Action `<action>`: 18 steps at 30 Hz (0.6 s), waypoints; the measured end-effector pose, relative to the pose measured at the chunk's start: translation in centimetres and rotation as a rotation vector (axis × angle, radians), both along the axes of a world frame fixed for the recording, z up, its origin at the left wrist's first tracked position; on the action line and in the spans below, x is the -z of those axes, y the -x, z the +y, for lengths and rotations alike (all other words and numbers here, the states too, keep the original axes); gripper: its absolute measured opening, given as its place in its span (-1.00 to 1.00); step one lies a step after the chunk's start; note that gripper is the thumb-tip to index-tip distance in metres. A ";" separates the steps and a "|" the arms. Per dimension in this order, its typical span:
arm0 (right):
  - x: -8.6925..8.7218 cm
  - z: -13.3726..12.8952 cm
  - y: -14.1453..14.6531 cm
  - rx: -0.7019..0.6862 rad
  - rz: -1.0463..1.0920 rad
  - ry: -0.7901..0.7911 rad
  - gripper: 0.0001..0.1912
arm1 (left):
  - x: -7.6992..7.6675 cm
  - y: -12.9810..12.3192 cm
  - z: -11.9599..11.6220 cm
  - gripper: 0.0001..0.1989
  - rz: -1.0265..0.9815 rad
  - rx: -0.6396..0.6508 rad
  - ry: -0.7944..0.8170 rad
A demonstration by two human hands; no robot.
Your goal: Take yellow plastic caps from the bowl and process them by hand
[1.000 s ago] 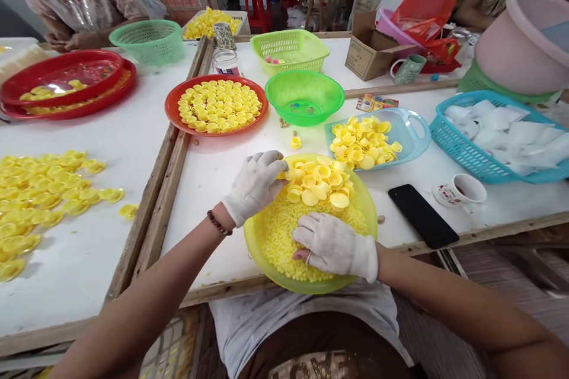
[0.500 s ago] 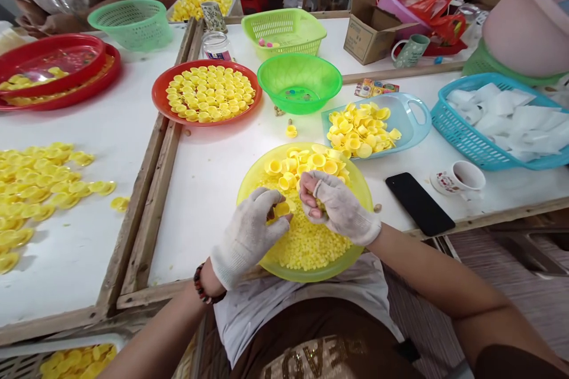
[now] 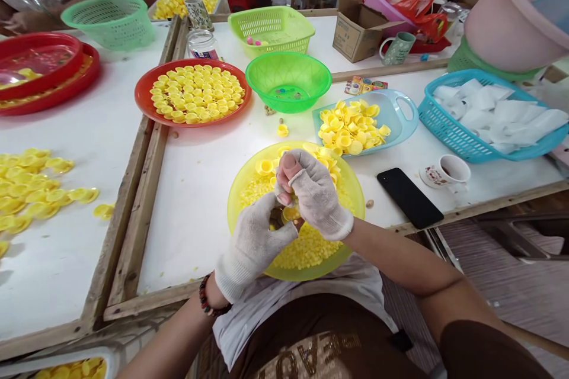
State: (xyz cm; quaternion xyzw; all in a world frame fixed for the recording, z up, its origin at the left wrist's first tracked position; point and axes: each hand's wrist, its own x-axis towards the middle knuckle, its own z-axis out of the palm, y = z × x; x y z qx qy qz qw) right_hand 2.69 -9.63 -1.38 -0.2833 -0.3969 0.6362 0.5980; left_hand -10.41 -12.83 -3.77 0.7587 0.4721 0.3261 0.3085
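My left hand (image 3: 258, 237), in a white fingerless-tip glove, is closed on a small yellow plastic cup (image 3: 291, 214). Right above that cup is my right hand (image 3: 313, 189), gloved the same way, with its fingers pinched together; what they hold, if anything, is hidden. Both hands are over a yellow bowl (image 3: 235, 201) at the table's near edge. Small pale-yellow pellets (image 3: 302, 251) fill the bowl, and more yellow cups (image 3: 265, 167) lie at its far side, partly covered by my right hand.
A light-blue tray (image 3: 402, 121) of yellow cups stands beyond the bowl, near a green bowl (image 3: 288, 80) and a red plate (image 3: 142, 92) of cups. To the right are a black phone (image 3: 409, 197), a teacup (image 3: 444, 173) and a blue basket (image 3: 448, 136). Wooden strips (image 3: 144, 201) edge the tabletop.
My right hand has moved left and in over the cup in my left hand, so the two hands now overlap. The whole view has shifted slightly.
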 end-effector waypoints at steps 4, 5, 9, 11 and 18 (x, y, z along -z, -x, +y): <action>-0.6 0.0 -1.2 -0.007 0.013 0.065 -0.59 | 0.1 0.4 -0.2 -0.81 -0.004 -0.005 -0.014; -0.6 -0.1 -1.6 -0.004 -0.003 0.075 -0.59 | 0.1 0.6 -0.2 -0.79 -0.013 -0.008 -0.033; 0.2 -1.0 -3.5 -0.008 -0.141 0.072 -0.65 | 0.1 1.8 -0.3 -0.75 -0.091 0.023 -0.058; 1.1 -1.6 -4.2 -0.034 -0.236 0.076 -0.66 | 0.3 2.6 -0.3 -0.76 -0.080 0.037 -0.059; 1.8 -2.1 -3.7 -0.128 -0.181 0.225 -0.63 | 0.7 4.0 -0.9 -0.70 0.003 -0.046 -0.086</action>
